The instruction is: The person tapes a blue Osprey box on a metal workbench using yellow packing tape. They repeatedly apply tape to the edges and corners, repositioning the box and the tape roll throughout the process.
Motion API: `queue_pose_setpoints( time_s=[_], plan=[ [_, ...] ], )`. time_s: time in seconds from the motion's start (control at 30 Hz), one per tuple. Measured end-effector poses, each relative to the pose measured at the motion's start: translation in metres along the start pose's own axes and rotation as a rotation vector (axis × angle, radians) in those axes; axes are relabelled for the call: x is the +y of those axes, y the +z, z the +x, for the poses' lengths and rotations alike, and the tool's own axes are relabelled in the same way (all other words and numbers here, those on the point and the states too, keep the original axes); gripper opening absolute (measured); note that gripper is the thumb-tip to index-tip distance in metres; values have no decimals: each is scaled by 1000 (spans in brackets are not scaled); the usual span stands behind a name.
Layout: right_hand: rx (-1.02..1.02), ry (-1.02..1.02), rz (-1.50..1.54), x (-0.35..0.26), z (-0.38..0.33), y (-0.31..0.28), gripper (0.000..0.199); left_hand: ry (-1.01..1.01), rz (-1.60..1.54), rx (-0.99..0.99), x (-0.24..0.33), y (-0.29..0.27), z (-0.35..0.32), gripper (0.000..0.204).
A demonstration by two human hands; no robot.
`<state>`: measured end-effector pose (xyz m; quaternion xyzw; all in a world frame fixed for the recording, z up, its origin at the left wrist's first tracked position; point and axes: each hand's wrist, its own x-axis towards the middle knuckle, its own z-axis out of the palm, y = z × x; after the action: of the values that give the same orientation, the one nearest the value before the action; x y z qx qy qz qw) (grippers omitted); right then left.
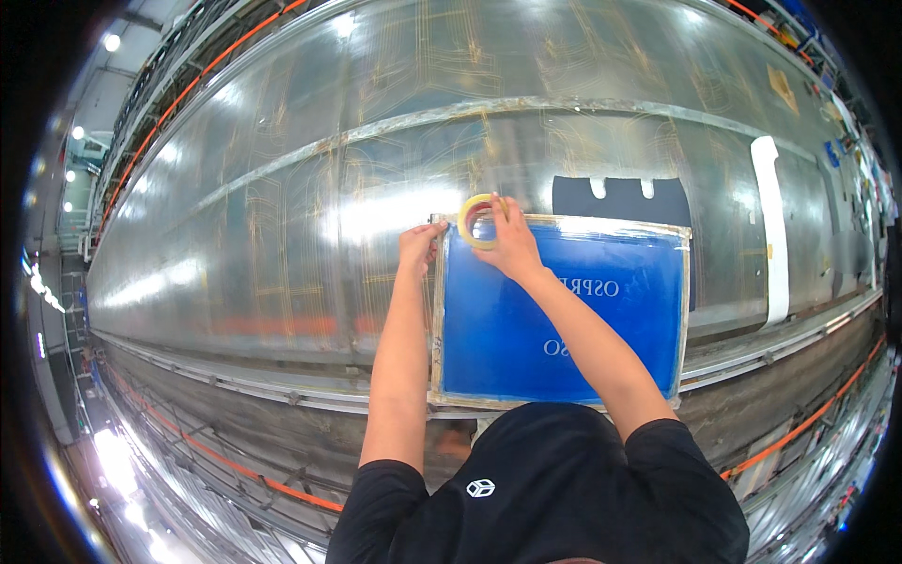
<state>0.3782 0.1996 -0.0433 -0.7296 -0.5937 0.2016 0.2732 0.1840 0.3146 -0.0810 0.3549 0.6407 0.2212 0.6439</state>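
Note:
A screen-printing frame (684, 310) with blue mesh and pale mirrored lettering lies flat before me. Its edges are covered in worn, brownish tape, with shiny clear tape along the far side. In my right hand (513, 246) is a yellowish roll of clear tape (464, 224), held over the frame's far edge near the left corner. My left hand (420, 248) is closed at that far left corner, fingertips against the edge. Whatever is pinched there is too small to make out. My right forearm covers part of the mesh and lettering.
The frame rests on a long metal table (272, 273) with scratched yellowish lines. Beyond it lies a dark sheet (620, 198) with two notches. To the right is a white strip (772, 235). A metal rail (282, 387) runs along the near edge, with an orange bar (254, 477) below.

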Motion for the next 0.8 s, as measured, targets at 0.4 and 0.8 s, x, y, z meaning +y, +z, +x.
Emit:
queue_pose_setpoints(
  time_s=[0.4, 0.8],
  plan=[
    [0, -13, 51, -22, 13, 17, 109, 65, -40, 11, -1, 3, -13, 39],
    [108, -93, 244, -63, 28, 54, 95, 621, -224, 406, -75, -3, -6, 57]
  ],
)
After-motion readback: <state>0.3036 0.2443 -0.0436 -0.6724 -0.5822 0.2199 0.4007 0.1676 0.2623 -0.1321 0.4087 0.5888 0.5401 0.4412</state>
